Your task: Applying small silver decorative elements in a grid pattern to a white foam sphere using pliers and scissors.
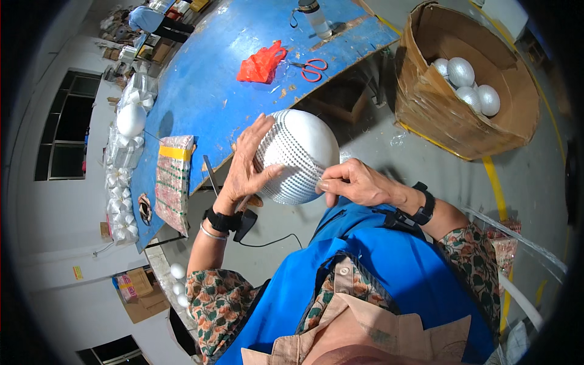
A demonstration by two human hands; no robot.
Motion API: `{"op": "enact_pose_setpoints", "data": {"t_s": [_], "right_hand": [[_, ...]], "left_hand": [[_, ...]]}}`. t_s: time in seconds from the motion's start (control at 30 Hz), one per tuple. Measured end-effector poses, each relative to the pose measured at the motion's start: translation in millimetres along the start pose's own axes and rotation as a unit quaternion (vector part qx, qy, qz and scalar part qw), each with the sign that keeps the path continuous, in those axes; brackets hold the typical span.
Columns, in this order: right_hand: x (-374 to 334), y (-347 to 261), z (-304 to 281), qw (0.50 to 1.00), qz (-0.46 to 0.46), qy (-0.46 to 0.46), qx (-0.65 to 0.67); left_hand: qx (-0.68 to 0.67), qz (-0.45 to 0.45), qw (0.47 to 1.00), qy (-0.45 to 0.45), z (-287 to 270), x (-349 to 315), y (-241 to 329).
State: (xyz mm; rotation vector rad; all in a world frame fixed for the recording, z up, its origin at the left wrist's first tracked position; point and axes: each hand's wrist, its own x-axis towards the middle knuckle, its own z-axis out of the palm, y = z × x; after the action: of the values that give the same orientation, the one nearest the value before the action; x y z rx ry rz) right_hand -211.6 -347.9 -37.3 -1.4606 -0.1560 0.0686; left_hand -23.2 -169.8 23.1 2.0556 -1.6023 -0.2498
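A large white ball [307, 137] is in front of me, its left and lower side covered with curved rows of small silver dots. My left hand [250, 161] holds it from the left, fingers along the upper side and thumb across the dotted rows. At the ball's lower right, my right hand [359, 182] is closed in a pinch against the surface. What lies between those fingertips is too small to make out. The ball's underside is hidden, so I cannot tell what it rests on.
The blue table [207, 79] carries red-handled scissors [313, 70], a red plastic bag [261, 64], a clear bottle [315, 21] and a patterned package [174, 179]. A large cardboard box [426, 109] holding several silver balls [460, 72] stands at the right. A black cable [274, 242] hangs below my left wrist.
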Motion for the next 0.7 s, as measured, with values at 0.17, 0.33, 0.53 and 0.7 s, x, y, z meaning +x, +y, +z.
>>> {"op": "enact_pose_setpoints", "data": {"t_s": [0.17,0.33,0.53,0.7], "right_hand": [[-0.9,4.0,-6.5,0.999,0.044,-0.001,-0.006],[2.2,5.0,-6.0,0.998,0.032,0.047,0.016],[4.1,6.3,-11.1,0.997,0.056,0.057,-0.004],[7.8,6.4,-10.1,0.997,0.052,0.058,0.009]], "left_hand": [[0.143,0.079,0.984,0.077,11.1,-26.1,8.7],[0.167,0.096,0.974,0.12,27.5,-31.3,15.6],[0.138,0.086,0.977,0.14,30.2,-33.0,13.9],[0.147,0.066,0.982,0.096,17.8,-26.5,14.0]]}}
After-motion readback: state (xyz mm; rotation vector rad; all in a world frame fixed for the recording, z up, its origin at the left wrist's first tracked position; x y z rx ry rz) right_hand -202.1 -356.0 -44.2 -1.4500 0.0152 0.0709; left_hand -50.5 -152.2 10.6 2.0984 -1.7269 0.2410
